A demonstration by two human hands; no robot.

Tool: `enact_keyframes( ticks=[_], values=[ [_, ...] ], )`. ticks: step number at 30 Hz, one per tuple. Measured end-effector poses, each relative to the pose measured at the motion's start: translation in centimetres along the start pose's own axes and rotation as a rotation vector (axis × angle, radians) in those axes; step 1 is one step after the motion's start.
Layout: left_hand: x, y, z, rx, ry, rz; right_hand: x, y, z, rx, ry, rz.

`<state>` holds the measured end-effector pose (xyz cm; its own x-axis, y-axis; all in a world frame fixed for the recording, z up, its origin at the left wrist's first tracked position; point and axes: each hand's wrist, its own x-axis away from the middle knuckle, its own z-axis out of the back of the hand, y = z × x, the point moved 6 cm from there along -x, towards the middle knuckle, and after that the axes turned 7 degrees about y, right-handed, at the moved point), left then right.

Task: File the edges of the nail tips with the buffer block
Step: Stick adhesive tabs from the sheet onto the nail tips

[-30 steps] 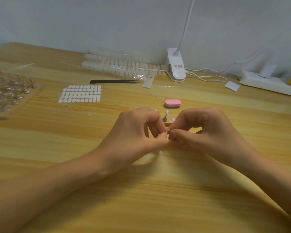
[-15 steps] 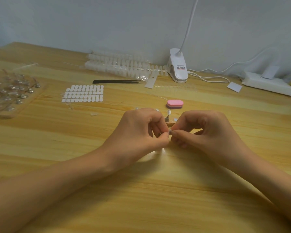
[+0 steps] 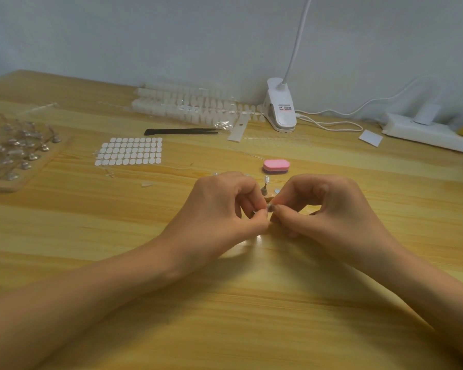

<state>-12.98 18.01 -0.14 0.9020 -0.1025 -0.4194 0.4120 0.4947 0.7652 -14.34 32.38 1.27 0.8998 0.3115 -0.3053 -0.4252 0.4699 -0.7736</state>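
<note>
Two grips met low over the counter [image 3: 225,303]: your left grip [image 3: 219,209] and right grip [image 3: 329,209] were both curled, thumb and forefinger of each pinched on one small nail tip [image 3: 270,206] held between them. Just beyond the grips lay the pink buffer block [image 3: 276,165], untouched. Nearer, between your knuckles, a little peg stand [image 3: 264,186] stood upright. Well off beyond the left grip sat a sheet of white dots [image 3: 130,151].

Two hands show, left hand [image 3: 219,209] and right hand [image 3: 329,209], with one buffer block [image 3: 276,165], one pair of tweezers [image 3: 182,131], one dot sheet [image 3: 130,151] and one clip lamp [image 3: 281,108].
</note>
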Motion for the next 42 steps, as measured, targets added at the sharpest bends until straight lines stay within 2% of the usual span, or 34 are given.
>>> enact_keyframes(
  ticks=[15,23,27,34,42],
  values=[
    [0.0,0.0,0.2,0.089,-0.029,-0.044,-0.6,0.4,0.9,-0.173,-0.088,-0.17],
    [-0.1,-0.6,0.1,0.288,-0.059,0.048,-0.5,1.3,0.8,-0.387,-0.139,-0.346],
    [-0.2,-0.8,0.1,0.331,-0.067,0.075,-0.4,1.4,0.7,-0.433,-0.155,-0.377],
    [0.0,-0.7,0.1,0.307,-0.056,0.081,-0.5,1.3,1.0,-0.423,-0.073,-0.336],
    [0.0,-1.0,0.4,0.307,-0.008,0.122,-0.2,-0.3,1.3,-0.214,0.051,-0.076]
  ],
)
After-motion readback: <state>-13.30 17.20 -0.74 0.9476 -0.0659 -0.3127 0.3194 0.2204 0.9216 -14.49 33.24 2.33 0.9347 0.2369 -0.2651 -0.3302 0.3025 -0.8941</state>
